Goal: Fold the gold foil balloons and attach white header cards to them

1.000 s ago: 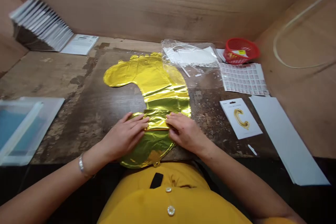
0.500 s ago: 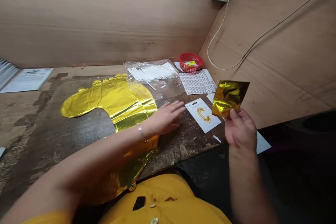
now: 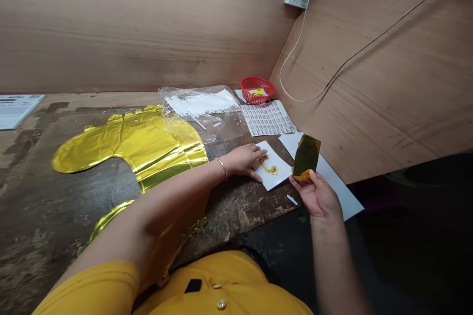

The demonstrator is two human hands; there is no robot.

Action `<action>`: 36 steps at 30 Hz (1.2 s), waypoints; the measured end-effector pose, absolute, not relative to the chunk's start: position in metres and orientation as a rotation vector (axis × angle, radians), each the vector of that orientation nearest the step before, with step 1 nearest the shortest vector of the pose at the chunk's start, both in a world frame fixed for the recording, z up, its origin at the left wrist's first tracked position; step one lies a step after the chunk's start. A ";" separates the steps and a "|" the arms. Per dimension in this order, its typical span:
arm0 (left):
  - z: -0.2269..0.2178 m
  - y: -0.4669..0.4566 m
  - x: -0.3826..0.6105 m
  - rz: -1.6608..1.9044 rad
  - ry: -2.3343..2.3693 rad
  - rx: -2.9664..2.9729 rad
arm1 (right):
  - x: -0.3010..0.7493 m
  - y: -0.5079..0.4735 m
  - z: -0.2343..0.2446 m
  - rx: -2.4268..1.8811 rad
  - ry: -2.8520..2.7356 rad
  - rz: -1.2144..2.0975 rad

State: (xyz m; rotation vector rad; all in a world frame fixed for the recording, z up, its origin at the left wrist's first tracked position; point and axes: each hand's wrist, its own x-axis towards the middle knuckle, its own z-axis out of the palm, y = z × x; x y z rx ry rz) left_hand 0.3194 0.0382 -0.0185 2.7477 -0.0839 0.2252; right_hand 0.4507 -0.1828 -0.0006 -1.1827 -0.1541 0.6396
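Our right hand (image 3: 318, 197) pinches the folded foil (image 3: 306, 157); it may spring open if we loosen; our left hand (image 3: 243, 159) lies flat on the card (image 3: 276, 174).

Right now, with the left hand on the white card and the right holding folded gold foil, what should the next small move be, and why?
Probably lower the folded gold foil onto the white card. The fingers of the left hand pin the card flat on the table, and the right hand holds the foil upright just beside it.
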 end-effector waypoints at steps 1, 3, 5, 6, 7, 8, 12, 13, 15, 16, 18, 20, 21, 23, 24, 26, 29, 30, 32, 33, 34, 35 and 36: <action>-0.018 0.038 0.317 0.234 -0.103 2.754 | 0.449 -0.182 0.003 -1.174 -0.156 0.642; -0.017 0.036 0.312 0.259 -0.138 2.772 | 0.444 -0.179 0.009 -1.164 -0.183 0.648; -0.016 0.034 0.309 0.283 -0.145 2.792 | 0.438 -0.173 0.015 -1.156 -0.228 0.651; -0.016 0.033 0.308 0.289 -0.127 2.793 | 0.435 -0.169 0.018 -1.155 -0.251 0.652; -0.015 0.031 0.308 0.289 -0.098 2.786 | 0.433 -0.166 0.022 -1.157 -0.273 0.651; -0.014 0.030 0.307 0.283 -0.061 2.778 | 0.431 -0.162 0.025 -1.160 -0.291 0.649; 0.001 0.024 0.288 0.458 0.129 2.535 | 0.423 -0.160 0.042 -1.156 -0.351 0.583; 0.008 0.024 0.275 0.556 0.187 2.421 | 0.420 -0.161 0.047 -1.152 -0.365 0.556; 0.022 0.025 0.237 0.735 0.354 2.169 | 0.411 -0.163 0.054 -1.164 -0.393 0.533; 0.029 0.026 0.213 0.804 0.483 2.067 | 0.404 -0.162 0.056 -1.186 -0.412 0.555; 0.039 0.029 0.161 0.853 0.710 1.892 | 0.383 -0.154 0.056 -1.249 -0.471 0.677; 0.044 0.032 0.110 0.834 0.859 1.746 | 0.354 -0.138 0.052 -1.296 -0.559 0.879; 0.043 0.033 0.087 0.829 0.912 1.695 | 0.338 -0.129 0.049 -1.308 -0.612 1.000; 0.036 0.036 0.051 0.829 0.998 1.649 | 0.307 -0.111 0.044 -1.327 -0.730 1.236; 0.030 0.037 0.037 0.835 1.033 1.658 | 0.293 -0.102 0.042 -1.335 -0.790 1.329; 0.016 0.039 0.017 0.837 1.083 1.716 | 0.270 -0.086 0.037 -1.347 -0.885 1.438; -0.001 0.041 0.001 0.835 1.103 1.798 | 0.246 -0.065 0.025 -1.401 -0.910 1.510; -0.005 0.041 -0.002 0.838 1.097 1.813 | 0.239 -0.060 0.019 -1.458 -0.896 1.537; -0.009 0.040 -0.004 0.860 1.072 1.823 | 0.227 -0.053 0.007 -1.605 -0.860 1.578; -0.009 0.039 -0.005 0.873 1.055 1.823 | 0.222 -0.051 0.001 -1.671 -0.849 1.582; -0.010 0.038 -0.005 0.883 1.044 1.818 | 0.217 -0.049 -0.003 -1.722 -0.849 1.575; -0.011 0.036 -0.005 0.885 1.044 1.815 | 0.214 -0.048 -0.006 -1.759 -0.856 1.557; -0.012 0.033 -0.004 0.877 1.052 1.818 | 0.212 -0.048 -0.008 -1.785 -0.869 1.541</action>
